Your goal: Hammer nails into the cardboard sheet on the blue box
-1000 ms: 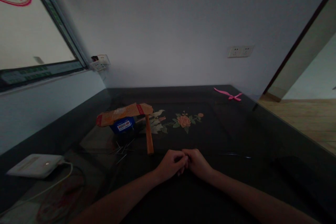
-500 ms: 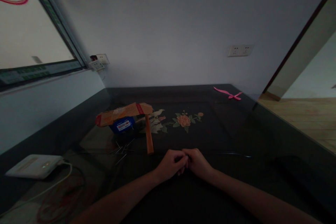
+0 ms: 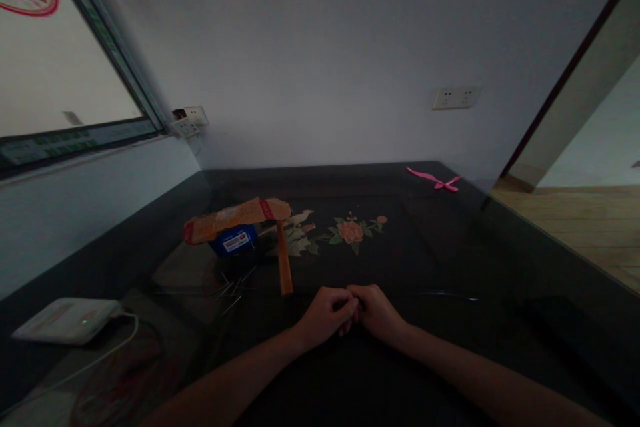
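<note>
My left hand (image 3: 324, 315) and my right hand (image 3: 381, 313) rest together on the dark tabletop (image 3: 380, 380), touching at the fingers. The fingers of both are curled in, and no object shows in them. Just ahead and to the left lies a wooden handle (image 3: 284, 260); its far end meets a brown wrapper with red bands (image 3: 237, 219), so what it belongs to is hidden. Beneath the wrapper sits a blue box (image 3: 234, 240) with a white label. Several thin metal nails (image 3: 233, 288) lie scattered in front of the box.
At left is a white device (image 3: 67, 320) with a white cable (image 3: 95, 363). A pink ribbon (image 3: 440, 183) lies near the far right corner. The table meets a wall (image 3: 320, 80) with sockets (image 3: 456, 98). A dark object (image 3: 565, 327), hard to make out, lies at right.
The view has shifted very slightly. My hands and the things on the table stay where they were.
</note>
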